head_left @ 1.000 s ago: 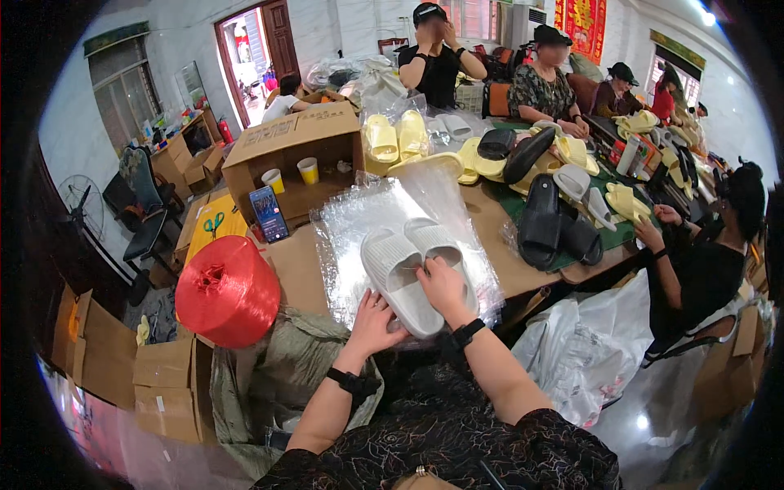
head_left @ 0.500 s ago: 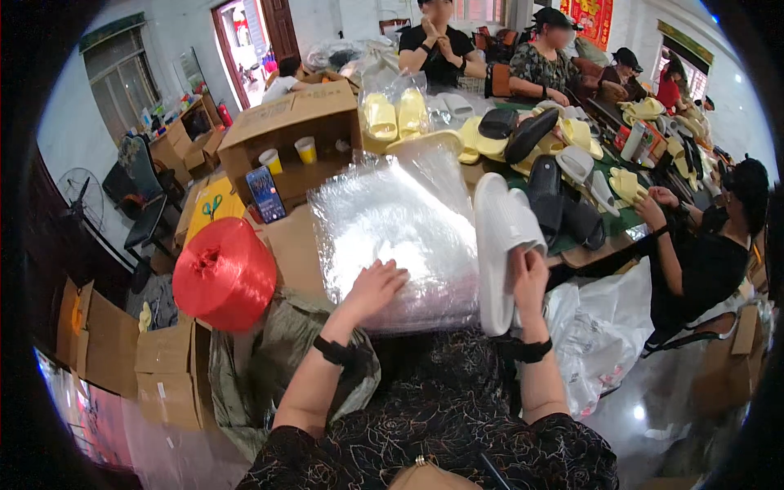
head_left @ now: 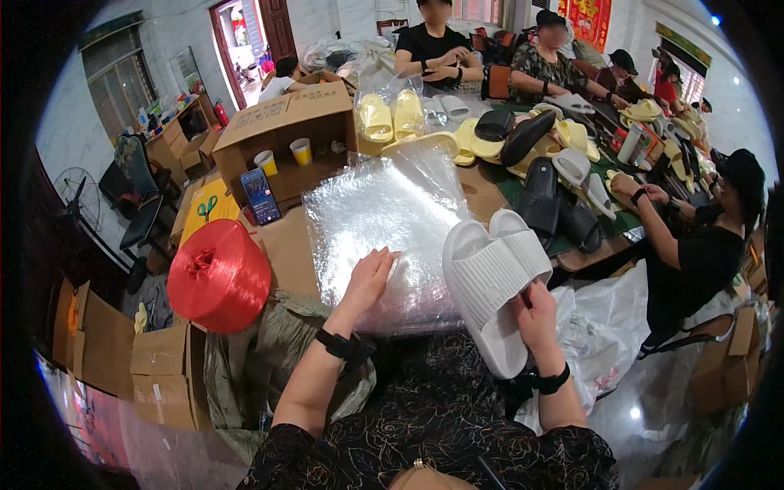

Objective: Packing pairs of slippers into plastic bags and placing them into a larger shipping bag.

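My right hand [head_left: 536, 317] is closed around a pair of white ribbed slide slippers [head_left: 483, 282], gripping them near the heel of the farther one. The slippers lie side by side, toes pointing away and slightly left, their broad straps facing up. Their left edge overlaps a stack of clear plastic bags [head_left: 380, 200] in front of me. On the lower part of that stack rests my left hand [head_left: 370, 280], open, its fingers stretched out together toward the slippers.
To the left are a large red twine roll [head_left: 219, 273], a propped phone [head_left: 260, 196], green scissors [head_left: 208, 207] and a cardboard box [head_left: 286, 114] holding two yellow-and-white cups. Yellow, black and white slippers [head_left: 539, 200] crowd the table at right, where other people work.
The white slippers have turned from edge-on to straps up, with their toes swung left and the pair lowered. My left hand has shifted slightly up and left on the bags.
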`<state>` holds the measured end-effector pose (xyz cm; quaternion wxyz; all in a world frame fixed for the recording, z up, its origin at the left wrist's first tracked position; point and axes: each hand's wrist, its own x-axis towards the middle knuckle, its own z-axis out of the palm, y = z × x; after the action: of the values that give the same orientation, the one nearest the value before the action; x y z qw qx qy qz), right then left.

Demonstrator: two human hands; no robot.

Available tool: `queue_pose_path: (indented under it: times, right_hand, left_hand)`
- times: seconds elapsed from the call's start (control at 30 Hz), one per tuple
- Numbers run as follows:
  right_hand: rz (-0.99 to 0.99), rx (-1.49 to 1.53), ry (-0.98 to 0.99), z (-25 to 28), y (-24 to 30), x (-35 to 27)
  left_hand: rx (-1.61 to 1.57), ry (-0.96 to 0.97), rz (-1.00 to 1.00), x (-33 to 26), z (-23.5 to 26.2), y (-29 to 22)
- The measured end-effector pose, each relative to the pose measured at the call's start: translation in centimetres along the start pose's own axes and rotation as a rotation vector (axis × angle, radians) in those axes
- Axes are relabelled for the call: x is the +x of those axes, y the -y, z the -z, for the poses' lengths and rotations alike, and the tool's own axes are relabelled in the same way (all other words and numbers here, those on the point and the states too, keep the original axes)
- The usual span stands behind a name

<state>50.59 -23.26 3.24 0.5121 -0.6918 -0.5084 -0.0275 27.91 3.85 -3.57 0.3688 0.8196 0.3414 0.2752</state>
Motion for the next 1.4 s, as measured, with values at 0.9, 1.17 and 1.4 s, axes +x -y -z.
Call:
queue_pose_path:
  times: [0.9, 1.17, 1.4]
  right_hand:
    - [0.086, -0.129, 0.415, -4.3, -0.6, -1.6]
    - [0.098, -0.246, 0.411, -3.8, 1.4, -1.4]
    - [0.100, -0.190, 0.463, -8.5, 4.7, 1.7]
  left_hand:
    - [0.009, 0.142, -0.096, 0.0, 0.8, -0.8]
    - [0.133, 0.126, -0.169, -1.7, 3.7, -5.6]
    - [0.383, 0.165, -0.546, -4.7, 3.8, -8.4]
